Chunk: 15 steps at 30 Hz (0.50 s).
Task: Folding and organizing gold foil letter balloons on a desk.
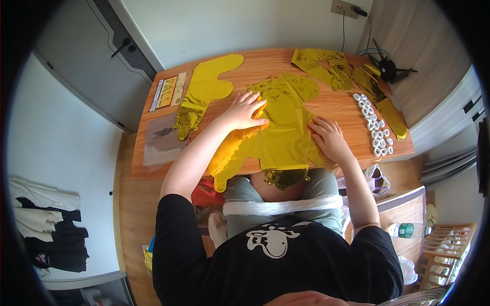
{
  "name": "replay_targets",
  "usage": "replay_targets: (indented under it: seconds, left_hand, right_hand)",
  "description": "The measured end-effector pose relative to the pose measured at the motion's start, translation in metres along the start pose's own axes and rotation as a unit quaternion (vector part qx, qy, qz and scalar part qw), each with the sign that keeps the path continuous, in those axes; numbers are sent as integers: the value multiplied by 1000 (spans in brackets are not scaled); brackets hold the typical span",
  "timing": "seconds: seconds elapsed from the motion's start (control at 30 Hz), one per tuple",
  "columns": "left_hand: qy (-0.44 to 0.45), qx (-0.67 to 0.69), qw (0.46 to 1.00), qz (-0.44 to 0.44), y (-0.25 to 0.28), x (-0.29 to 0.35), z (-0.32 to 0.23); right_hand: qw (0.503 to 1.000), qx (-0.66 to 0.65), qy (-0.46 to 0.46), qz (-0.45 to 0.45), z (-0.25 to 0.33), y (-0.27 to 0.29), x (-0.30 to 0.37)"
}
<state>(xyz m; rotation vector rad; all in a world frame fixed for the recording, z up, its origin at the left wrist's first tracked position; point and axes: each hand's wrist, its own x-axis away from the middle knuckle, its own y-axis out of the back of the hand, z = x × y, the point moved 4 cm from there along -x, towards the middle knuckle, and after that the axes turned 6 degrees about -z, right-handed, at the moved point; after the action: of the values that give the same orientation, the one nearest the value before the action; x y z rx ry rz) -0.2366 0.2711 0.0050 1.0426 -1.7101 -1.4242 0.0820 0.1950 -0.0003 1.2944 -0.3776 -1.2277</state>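
A flat, uninflated gold foil balloon [283,122] is spread over the middle of the table, its near end hanging past the front edge above my lap. My left hand [246,111] lies on its left side with the fingers apart, beside a brighter orange-gold fold. On the right edge of the foil rests my right hand [329,136], palm down and fingers stretched out. Neither hand grips anything. Another flat gold foil balloon [206,81] lies to the left, and more gold foil [329,71] is at the far right.
White ribbon rolls [376,130] sit in rows on the right of the wooden table [240,66]. At the left are a printed card [166,93] and a clear bag [162,140] with thin dark pieces. A black router [388,69] stands at the far right corner.
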Motion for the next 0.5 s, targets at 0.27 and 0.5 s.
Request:
replay_targets:
  seconds: [0.27, 0.5]
  left_hand:
    - [46, -26, 998, 27, 0, -17, 26]
    - [74, 29, 996, -28, 4, -3, 33]
  right_hand:
    - [1000, 4, 6, -9, 3, 3, 1]
    - [1000, 2, 9, -22, 1, 2, 2]
